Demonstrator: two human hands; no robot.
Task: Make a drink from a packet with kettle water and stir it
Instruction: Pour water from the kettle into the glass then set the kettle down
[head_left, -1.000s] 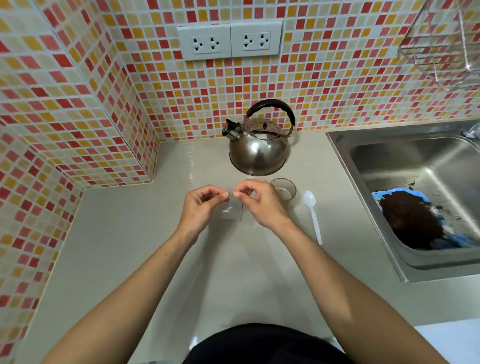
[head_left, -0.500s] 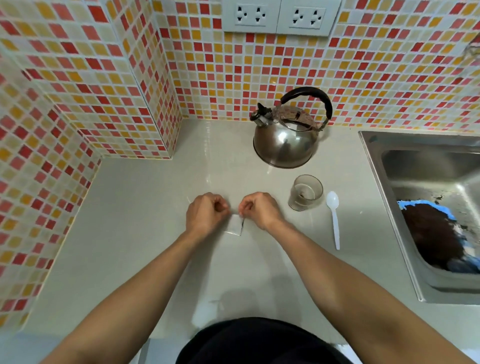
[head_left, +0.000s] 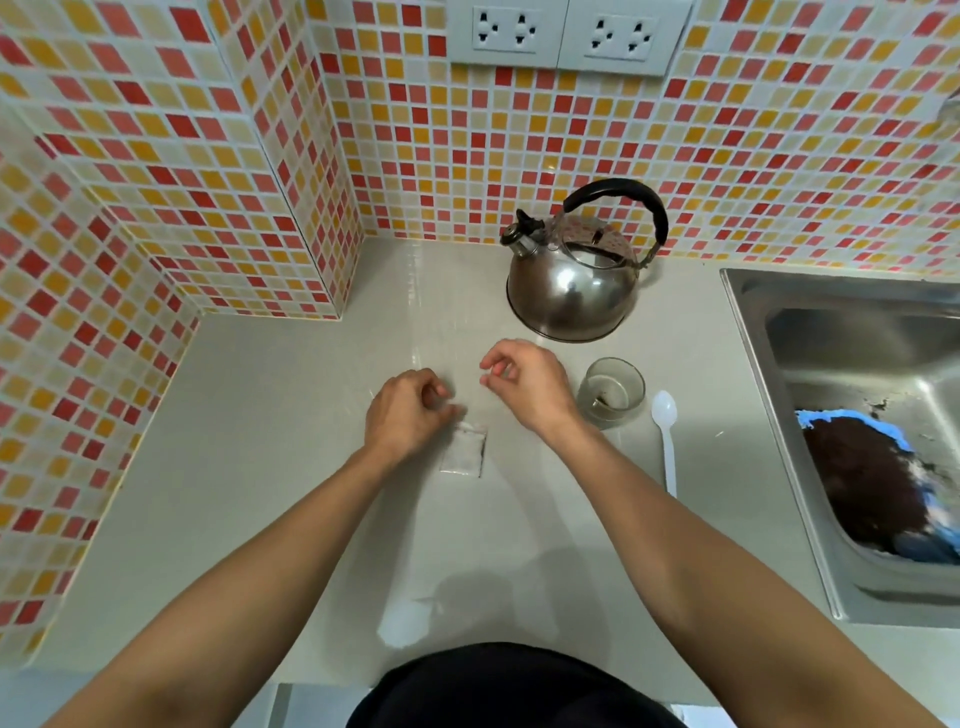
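A small clear packet (head_left: 464, 451) hangs low over the counter, pinched at its top corner by my left hand (head_left: 408, 413). My right hand (head_left: 527, 382) hovers a little to the right of it, fingers loosely curled and apart, with nothing visible in them. Just right of that hand stands a short clear glass (head_left: 612, 388) with a dark trace at its bottom. A white plastic spoon (head_left: 666, 436) lies on the counter beside the glass. The steel kettle (head_left: 571, 283) with its black handle stands behind the glass, against the tiled wall.
A steel sink (head_left: 753, 332) takes up the right side and holds a blue cloth covered in dark grounds (head_left: 865, 483). Tiled walls close in the left and back, and two wall sockets (head_left: 569, 34) sit above the kettle. My dark clothing is at the bottom edge.
My right hand has let go of the packet and moved up and to the right. The left hand still pinches it. The view has tilted further down.
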